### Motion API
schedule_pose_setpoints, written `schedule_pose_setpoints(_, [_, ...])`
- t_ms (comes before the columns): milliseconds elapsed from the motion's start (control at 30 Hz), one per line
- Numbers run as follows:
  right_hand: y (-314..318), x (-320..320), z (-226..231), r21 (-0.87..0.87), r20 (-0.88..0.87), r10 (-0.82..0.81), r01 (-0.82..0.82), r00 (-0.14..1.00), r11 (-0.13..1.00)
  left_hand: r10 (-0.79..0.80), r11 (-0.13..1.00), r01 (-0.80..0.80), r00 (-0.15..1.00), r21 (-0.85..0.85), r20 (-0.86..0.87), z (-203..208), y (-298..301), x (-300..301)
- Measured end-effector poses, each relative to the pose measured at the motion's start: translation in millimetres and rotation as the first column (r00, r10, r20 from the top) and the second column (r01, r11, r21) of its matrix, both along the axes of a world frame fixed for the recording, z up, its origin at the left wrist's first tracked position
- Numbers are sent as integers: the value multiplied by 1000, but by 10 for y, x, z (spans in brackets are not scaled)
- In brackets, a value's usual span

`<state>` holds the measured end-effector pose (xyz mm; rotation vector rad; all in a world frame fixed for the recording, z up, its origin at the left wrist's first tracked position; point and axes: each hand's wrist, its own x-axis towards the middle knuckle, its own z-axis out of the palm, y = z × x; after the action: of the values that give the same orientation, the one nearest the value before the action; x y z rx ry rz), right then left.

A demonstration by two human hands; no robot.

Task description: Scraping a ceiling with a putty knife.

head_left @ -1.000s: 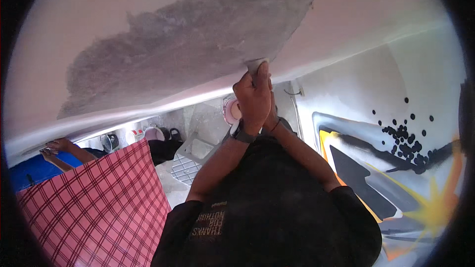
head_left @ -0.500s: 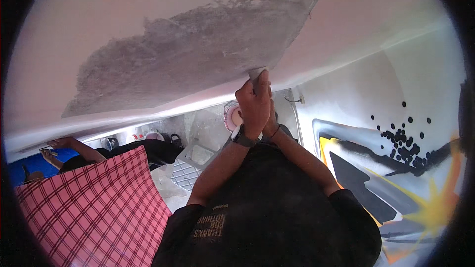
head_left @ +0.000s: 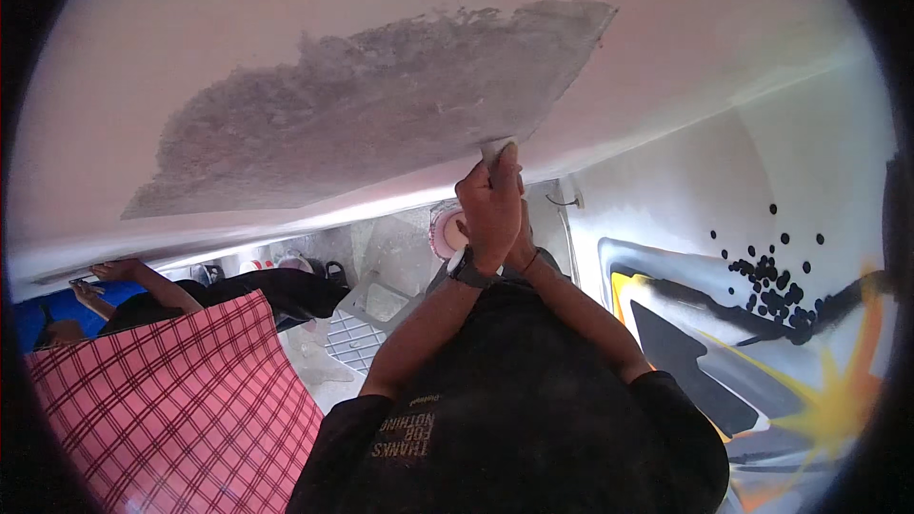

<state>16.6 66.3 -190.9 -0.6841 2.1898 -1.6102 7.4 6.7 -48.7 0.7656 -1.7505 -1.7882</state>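
Note:
My left hand [head_left: 492,214], with a watch on its wrist, is closed on a small pale flat piece [head_left: 496,148]. That piece meets the lower right edge of a rough grey patch [head_left: 381,105] on the pinkish-white wall [head_left: 228,9]. Whether it is a scraper or a folded sheet does not show. Close beside and partly behind the left hand is my right hand [head_left: 522,246], a thin band round its wrist. Its fingers are mostly hidden, so I cannot tell whether they grip anything.
Below the hands stands a pink bucket [head_left: 444,240] with pale contents. At the left, a person's hands [head_left: 119,270] work near the wall, beside a red checked sheet [head_left: 171,400]. A grey grid-topped plastic piece [head_left: 357,338] lies low. A painted wall [head_left: 705,343] rises at the right.
The grey patch and my hands sit slightly lower in the picture. My left hand keeps its grip on the pale piece at the patch's edge.

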Motion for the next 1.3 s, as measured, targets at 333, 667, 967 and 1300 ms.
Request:
schedule_pose_setpoints(333, [97, -60, -199, -60, 74, 50, -46, 996, 997, -18, 998, 14, 997, -61, -71, 67, 112, -60])
schedule_pose_setpoints(667, [100, -118, 146, 40, 3, 39, -39, 999, 998, -106, 994, 102, 987, -38, -120, 64, 32, -23])
schedule_pose_setpoints(967, [379, -168, 198, -222, 270, 111, -51, 957, 974, -258, 944, 282, 954, 170, -152, -257, -27, 217])
schedule_pose_setpoints(1300, [408, -70, 1692, -428, 9, -219, 201, 976, 881, -417, 909, 400, 861, -118, -292, 1012, 88, 108])
